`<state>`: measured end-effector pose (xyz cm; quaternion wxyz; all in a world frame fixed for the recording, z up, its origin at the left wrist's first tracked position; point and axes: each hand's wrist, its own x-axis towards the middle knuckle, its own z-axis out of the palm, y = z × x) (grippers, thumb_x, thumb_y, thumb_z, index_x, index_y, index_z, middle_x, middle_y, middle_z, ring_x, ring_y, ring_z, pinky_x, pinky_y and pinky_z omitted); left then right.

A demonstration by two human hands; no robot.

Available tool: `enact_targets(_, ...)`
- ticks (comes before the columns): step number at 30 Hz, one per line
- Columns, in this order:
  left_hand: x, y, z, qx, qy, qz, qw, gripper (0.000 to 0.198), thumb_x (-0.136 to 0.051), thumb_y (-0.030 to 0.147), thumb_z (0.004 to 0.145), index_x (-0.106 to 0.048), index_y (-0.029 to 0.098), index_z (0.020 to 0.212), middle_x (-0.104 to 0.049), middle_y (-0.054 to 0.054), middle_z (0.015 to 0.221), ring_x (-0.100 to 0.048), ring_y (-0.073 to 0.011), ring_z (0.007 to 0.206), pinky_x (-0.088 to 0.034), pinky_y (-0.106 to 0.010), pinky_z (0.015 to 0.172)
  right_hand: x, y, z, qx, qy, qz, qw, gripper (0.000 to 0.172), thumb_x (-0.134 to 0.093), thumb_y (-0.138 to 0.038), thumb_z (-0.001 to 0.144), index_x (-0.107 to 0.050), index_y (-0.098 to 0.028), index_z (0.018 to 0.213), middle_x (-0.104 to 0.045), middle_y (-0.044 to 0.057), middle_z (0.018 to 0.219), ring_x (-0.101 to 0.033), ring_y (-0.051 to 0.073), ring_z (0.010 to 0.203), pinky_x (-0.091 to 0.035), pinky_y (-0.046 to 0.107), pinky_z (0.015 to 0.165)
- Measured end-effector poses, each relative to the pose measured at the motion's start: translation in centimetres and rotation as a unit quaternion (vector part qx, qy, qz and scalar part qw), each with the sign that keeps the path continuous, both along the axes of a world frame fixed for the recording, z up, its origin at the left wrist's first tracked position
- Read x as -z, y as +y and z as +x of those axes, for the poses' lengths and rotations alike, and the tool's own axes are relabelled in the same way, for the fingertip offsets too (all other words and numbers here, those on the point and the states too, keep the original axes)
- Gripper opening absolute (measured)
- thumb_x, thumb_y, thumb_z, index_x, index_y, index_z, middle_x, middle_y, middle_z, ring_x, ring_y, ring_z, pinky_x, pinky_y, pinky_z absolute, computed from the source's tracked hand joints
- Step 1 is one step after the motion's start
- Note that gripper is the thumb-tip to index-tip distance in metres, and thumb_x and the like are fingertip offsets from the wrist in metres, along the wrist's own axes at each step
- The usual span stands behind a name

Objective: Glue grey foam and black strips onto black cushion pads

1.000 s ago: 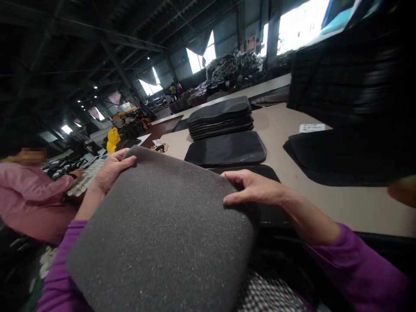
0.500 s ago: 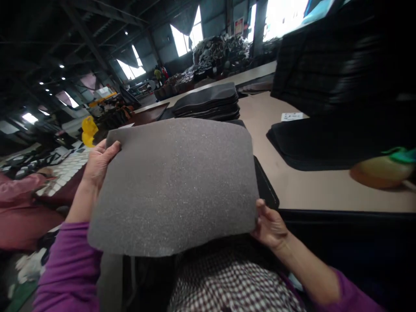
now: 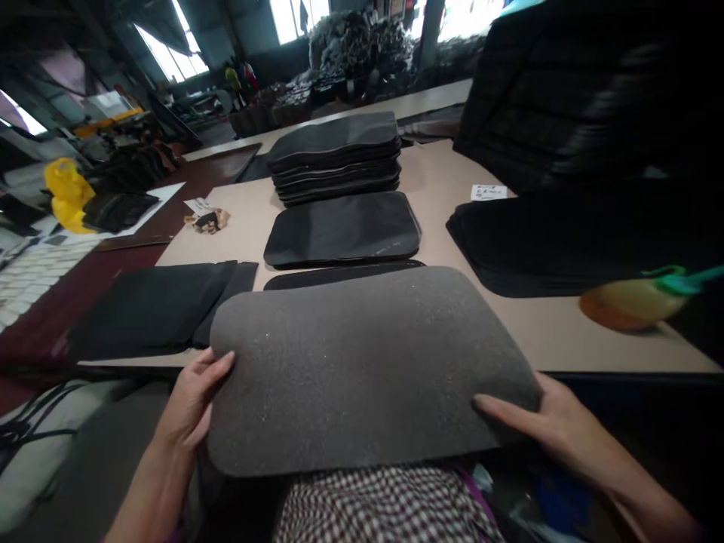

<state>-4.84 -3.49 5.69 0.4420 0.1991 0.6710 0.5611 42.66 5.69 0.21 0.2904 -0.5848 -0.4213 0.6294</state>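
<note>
A grey, rounded-corner sheet (image 3: 362,369) with a speckled surface is held up before me, over the table's near edge. My left hand (image 3: 195,396) grips its left edge, thumb on the face toward me. At the right edge my right hand (image 3: 546,422) grips it too, thumb lying over the front and fingers hidden behind. Just beyond the sheet lies a dark rounded panel (image 3: 342,230), with another dark piece (image 3: 345,275) partly covered by the sheet. A tall stack of similar dark panels (image 3: 336,162) stands farther back.
Dark sheets (image 3: 152,305) lie at the table's left, and a thick dark pile (image 3: 566,245) at the right, with a white label (image 3: 489,192). A yellowish bottle with a green cap (image 3: 633,302) rests near the right front edge. A crumpled brown scrap (image 3: 207,219) sits at left.
The sheet has come down and to the right, levelling out, still in both hands. My view has turned, showing more of the table and the panel behind the sheet.
</note>
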Motion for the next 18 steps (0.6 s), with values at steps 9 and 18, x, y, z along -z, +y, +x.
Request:
enact_targets(9, 1.2, -0.3, 0.0, 0.034, 0.311, -0.026, 0.949, 0.048, -0.078, 0.057, 0.087, -0.072, 0.03, 0.127, -0.073, 0.0, 0.132, -0.069, -0.0229, 0.119, -0.054, -0.028, 0.101, -2.0, 0.9, -2.6, 0.072, 0.017, -0.101, 0.992, 0.068, -0.083, -0.065, 0.071, -0.073, -0.031, 0.13, -0.08, 0.015, 0.105, -0.078, 0.039, 0.088, -0.066, 0.049, 0.076)
enact_targets(18, 2.8, 4.8, -1.2, 0.083, 0.295, -0.109, 0.946, 0.055, -0.075, 0.069, 0.083, -0.07, 0.024, 0.115, -0.077, -0.003, 0.102, -0.07, -0.0223, 0.091, -0.054, -0.026, 0.074, -3.0, 5.0, -1.0, 0.03, -0.118, -0.028, 0.992, 0.041, -0.079, -0.075, 0.074, -0.08, -0.04, 0.093, -0.078, 0.012, 0.109, -0.075, 0.036, 0.102, -0.063, 0.042, 0.079)
